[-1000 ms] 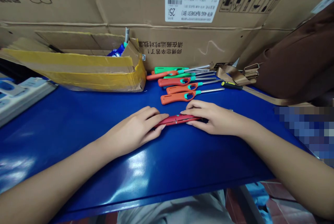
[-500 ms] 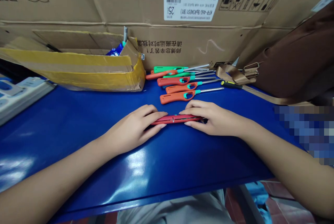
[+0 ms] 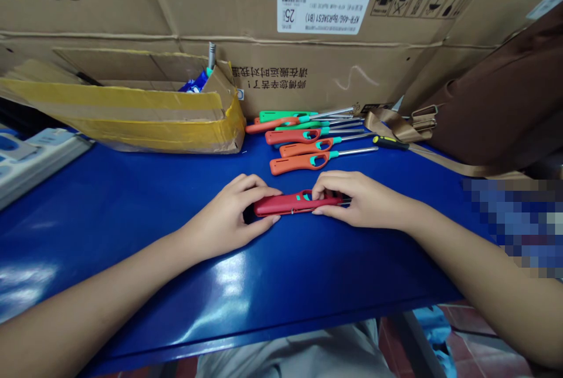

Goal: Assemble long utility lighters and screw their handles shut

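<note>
A red long-nosed gas lighter (image 3: 281,204) lies crosswise low over the blue table, its handle to the left. My left hand (image 3: 237,208) is closed round the handle's rear end, thumb on the near side and fingers on the far side. At the trigger end, my right hand (image 3: 347,196) grips the lighter with bent fingers at the guard and the thumb along the near edge. A narrow gap runs along the near seam of the case, with a small metallic bit in it. Most of the metal nozzle is hidden by my right hand.
Several lighters, among them an orange one (image 3: 299,163), lie piled beyond my hands. A black-and-yellow screwdriver (image 3: 390,143) is to their right, by a brown strap (image 3: 461,168). Behind stand an open taped carton (image 3: 176,134) and a large cardboard sheet (image 3: 352,61). A power strip (image 3: 39,158) is at left.
The red lighter has rolled in my hands, from its seam edge facing up to its broad side with the turquoise trigger showing. Both hands keep hold in nearly the same place.
</note>
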{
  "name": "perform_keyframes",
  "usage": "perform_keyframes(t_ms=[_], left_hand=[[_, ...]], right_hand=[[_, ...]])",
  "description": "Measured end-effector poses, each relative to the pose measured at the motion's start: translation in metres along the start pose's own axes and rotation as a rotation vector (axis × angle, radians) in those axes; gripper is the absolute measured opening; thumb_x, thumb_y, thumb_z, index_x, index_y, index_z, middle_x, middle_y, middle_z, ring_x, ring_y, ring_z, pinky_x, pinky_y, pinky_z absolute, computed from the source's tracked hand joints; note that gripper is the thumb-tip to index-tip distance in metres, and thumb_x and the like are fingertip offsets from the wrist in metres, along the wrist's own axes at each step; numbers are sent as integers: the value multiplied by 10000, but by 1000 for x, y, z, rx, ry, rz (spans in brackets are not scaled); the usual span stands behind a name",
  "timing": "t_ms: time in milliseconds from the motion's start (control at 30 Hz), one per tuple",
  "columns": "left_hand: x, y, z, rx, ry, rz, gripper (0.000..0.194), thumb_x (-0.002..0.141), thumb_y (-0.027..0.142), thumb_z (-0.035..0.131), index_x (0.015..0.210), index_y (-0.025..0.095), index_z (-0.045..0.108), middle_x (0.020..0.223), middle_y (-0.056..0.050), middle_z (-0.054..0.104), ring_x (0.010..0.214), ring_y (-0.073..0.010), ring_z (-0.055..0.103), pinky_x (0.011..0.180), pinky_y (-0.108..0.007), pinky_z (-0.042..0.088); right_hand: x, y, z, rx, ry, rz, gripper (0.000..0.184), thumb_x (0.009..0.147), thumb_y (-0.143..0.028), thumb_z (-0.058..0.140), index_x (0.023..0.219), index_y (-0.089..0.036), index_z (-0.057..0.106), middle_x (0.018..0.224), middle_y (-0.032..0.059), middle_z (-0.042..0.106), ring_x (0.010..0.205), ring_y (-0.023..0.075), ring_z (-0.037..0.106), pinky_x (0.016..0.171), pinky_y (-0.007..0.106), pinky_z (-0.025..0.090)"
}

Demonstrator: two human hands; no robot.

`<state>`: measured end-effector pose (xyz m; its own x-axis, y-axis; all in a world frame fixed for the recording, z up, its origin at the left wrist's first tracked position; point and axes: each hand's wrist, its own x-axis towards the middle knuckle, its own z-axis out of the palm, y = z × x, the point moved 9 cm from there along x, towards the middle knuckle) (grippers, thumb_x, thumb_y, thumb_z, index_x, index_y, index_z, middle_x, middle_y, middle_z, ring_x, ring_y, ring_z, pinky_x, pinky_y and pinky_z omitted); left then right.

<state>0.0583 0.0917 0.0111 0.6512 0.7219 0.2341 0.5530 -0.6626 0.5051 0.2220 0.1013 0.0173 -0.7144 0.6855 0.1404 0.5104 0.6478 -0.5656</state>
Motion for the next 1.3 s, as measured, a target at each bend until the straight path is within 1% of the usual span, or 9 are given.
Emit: perform_keyframes(t_ms=[133,233,300,433,567,633,767,1100,1300], left_hand=[[-1,-5,0,-48,35,-45,407,901,334,683,1280,201,623,1170,-81,660,1087,-242,603,989,-422,485],[-3,-12,0,-65,67,-104,617,855,330,723,1416,209,499,1178,-75,660,1080,-240,614,964,-418,505],[-4,-14,-1,-89,92,-136,728,848,328,728,1488,226,399,1123,-52,663,1017,-218,631,924,-394,524],[-6,0,-11,-21,172,-55,566,914,296,663,1434,224,449,1170,-70,639,1070,-221,607,948,-388,514],[-7,31,0,96,65,135,358,987,229,562,1345,235,575,1286,-102,608,1201,-253,552,1038,-428,465],[-9,39,11,135,-2,183,387,1002,207,526,1385,237,571,1326,-113,596,1235,-263,538,1057,-446,453],[-9,40,23,150,-49,182,444,1003,159,480,1436,233,547,1382,-127,573,1262,-274,529,1056,-461,464],[-9,36,25,152,-41,185,425,1005,112,443,1383,228,597,1323,-127,597,1192,-264,552,985,-447,502],[-9,43,25,237,-56,207,411,1009,121,443,1383,196,598,1284,-139,607,1105,-273,569,896,-451,535]], right_hand=[[2,-3,-13,0,133,-30,79,939,-264,652,911,-191,639,912,40,674,818,161,597,734,277,457],[-1,12,-35,-60,352,59,139,959,-292,615,882,-185,660,868,53,676,775,171,604,706,293,456],[-2,27,-40,-107,393,137,157,955,-291,606,857,-185,668,840,49,679,747,173,610,693,299,455],[-2,46,-36,-230,306,194,107,899,-299,661,884,-198,693,871,62,671,808,215,616,741,344,484],[-4,21,-41,-265,370,84,79,893,-275,679,943,-214,689,970,84,649,959,255,591,870,408,485],[-1,6,-29,-107,243,6,47,912,-246,662,940,-213,680,950,61,661,890,206,605,810,344,498],[1,-8,-5,28,17,-16,51,924,-212,659,964,-204,690,941,36,693,821,157,623,730,278,486],[0,-6,0,76,-6,-21,98,939,-188,653,947,-201,750,869,30,740,833,163,663,774,284,503],[-1,-11,2,-44,-43,-12,119,937,-155,637,970,-182,749,921,34,740,879,168,662,799,293,495]])
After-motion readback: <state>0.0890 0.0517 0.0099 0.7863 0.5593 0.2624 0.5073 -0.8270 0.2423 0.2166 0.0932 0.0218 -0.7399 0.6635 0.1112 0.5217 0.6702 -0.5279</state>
